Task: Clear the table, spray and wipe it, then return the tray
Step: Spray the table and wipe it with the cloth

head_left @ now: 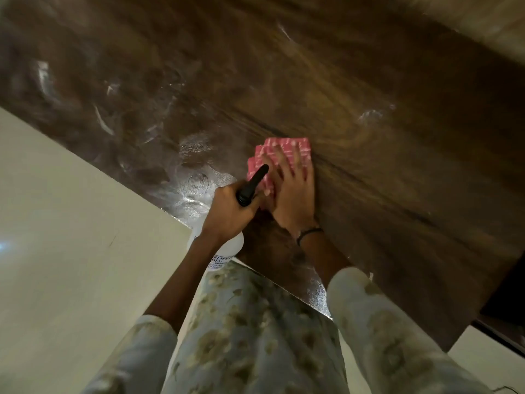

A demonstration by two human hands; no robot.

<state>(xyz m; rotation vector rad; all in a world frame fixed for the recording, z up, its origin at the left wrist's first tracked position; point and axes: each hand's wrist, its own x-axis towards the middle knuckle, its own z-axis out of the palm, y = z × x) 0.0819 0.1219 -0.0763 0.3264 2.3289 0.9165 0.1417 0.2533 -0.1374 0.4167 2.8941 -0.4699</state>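
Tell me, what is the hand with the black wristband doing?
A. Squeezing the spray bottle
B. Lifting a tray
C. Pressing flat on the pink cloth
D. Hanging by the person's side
C: the right hand, the one with the black wristband, lies with its fingers spread flat on the pink cloth on the table, while the left hand grips the spray bottle.

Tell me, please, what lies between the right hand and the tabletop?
The folded pink cloth lies under the right hand, flat on the table, in the head view.

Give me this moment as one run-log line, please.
phase: wiping | right hand: flat on pink checked cloth | left hand: grips white spray bottle | dark wooden table: wet streaks at left | tray: not visible
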